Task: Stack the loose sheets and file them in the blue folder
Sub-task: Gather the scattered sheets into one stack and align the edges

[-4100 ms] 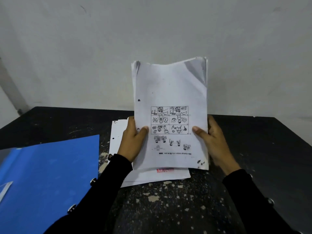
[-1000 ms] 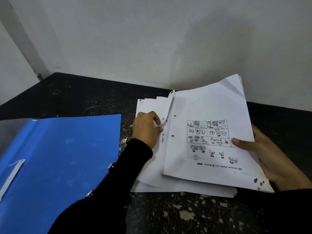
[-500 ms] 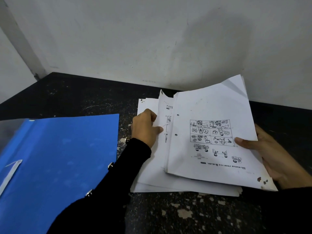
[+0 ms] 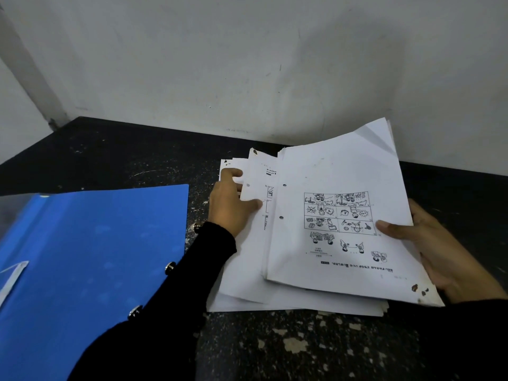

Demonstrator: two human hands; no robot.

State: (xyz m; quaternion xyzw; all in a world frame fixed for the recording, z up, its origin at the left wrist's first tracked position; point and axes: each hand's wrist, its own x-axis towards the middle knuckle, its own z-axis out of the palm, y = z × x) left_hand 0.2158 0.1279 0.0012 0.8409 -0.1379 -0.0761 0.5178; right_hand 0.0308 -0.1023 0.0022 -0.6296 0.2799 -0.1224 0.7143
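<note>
- While the white punched paper sheets (image 4: 302, 295) lie as a loose pile on the black speckled tabletop (image 4: 288, 347), the right hand (image 4: 437, 248) has its grip clamped on the upper bundle's right edge, thumb on the cartoon-printed top page.
- Left hand (image 4: 229, 204): grip apparently pinching one sheet's left edge.
- Open blue plastic folder (image 4: 90, 257): flat, left of the pile, partly under the black sleeve (image 4: 154, 320).

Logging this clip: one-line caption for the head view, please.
Right hand holds a stack of punched sheets while left hand pinches a loose sheet beside the blue folder.
</note>
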